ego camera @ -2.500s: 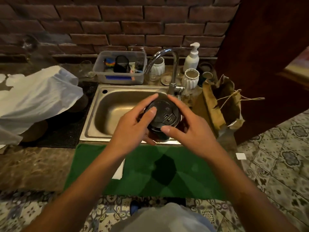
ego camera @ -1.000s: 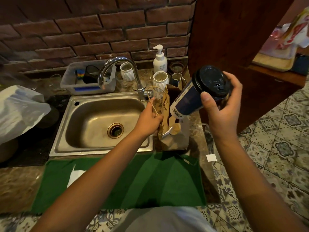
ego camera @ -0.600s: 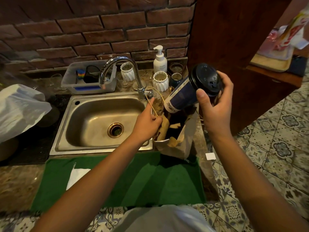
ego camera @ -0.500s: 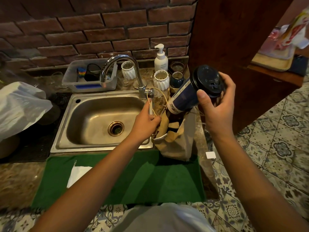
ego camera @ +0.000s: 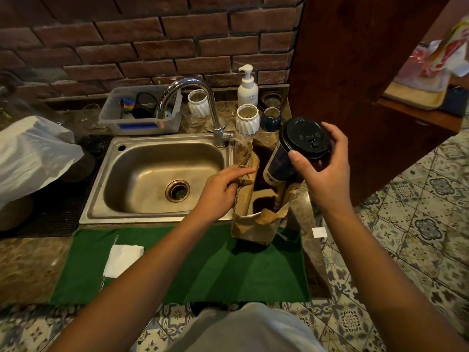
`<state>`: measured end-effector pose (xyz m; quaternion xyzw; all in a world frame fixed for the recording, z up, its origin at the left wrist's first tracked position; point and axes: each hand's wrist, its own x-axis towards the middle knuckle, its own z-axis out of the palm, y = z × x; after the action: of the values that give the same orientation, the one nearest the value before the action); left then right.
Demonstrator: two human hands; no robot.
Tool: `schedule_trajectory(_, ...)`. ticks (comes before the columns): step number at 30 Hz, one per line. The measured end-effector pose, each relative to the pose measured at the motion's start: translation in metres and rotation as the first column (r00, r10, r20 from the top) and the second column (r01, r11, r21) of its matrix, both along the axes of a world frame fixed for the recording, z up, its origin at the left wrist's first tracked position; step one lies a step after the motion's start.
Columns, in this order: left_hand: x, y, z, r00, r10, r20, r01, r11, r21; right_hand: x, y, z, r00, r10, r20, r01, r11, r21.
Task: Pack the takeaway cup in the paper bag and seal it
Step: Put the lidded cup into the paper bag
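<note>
A brown paper bag (ego camera: 250, 226) stands open on the counter just right of the sink, with a cardboard cup carrier inside. My left hand (ego camera: 223, 190) grips the bag's left wall and holds its mouth apart. My right hand (ego camera: 323, 165) grips the takeaway cup (ego camera: 281, 162), dark blue with a black lid (ego camera: 305, 137), around its top. The cup is tilted, and its base dips into the bag's mouth.
A steel sink (ego camera: 162, 177) with a curved tap (ego camera: 200, 107) lies left of the bag. Behind stand a soap dispenser (ego camera: 247, 86), white ribbed pots (ego camera: 247, 119), a blue mug (ego camera: 271, 118) and a plastic tub (ego camera: 140, 114). A green mat (ego camera: 203, 268) with a white napkin (ego camera: 123, 260) covers the front counter.
My right hand has lowered the cup from above the bag so its base enters the mouth. My left hand shifted from the string handle to the bag's left wall.
</note>
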<state>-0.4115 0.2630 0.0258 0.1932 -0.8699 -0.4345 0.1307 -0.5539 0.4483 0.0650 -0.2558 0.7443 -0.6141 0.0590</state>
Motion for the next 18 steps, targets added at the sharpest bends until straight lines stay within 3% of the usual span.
schedule_trajectory(5, 0.002, -0.004, -0.004, 0.992, 0.104, 0.076, -0.106, 0.994, 0.033, 0.002, 0.001, -0.001, 1.000, 0.026, 0.003, -0.026, 0.999, 0.035)
schedule_trajectory(11, 0.007, -0.012, -0.003, 0.983, 0.121, 0.136, -0.152, 0.956, 0.252, -0.001, -0.001, 0.001, 0.989, 0.144, 0.029, -0.147, 0.972, 0.184)
schedule_trajectory(18, 0.012, -0.007, 0.001, 0.981, 0.118, 0.153, -0.150, 0.964, 0.219, -0.019, -0.013, 0.011, 0.937, 0.349, 0.011, -0.327, 0.865, 0.381)
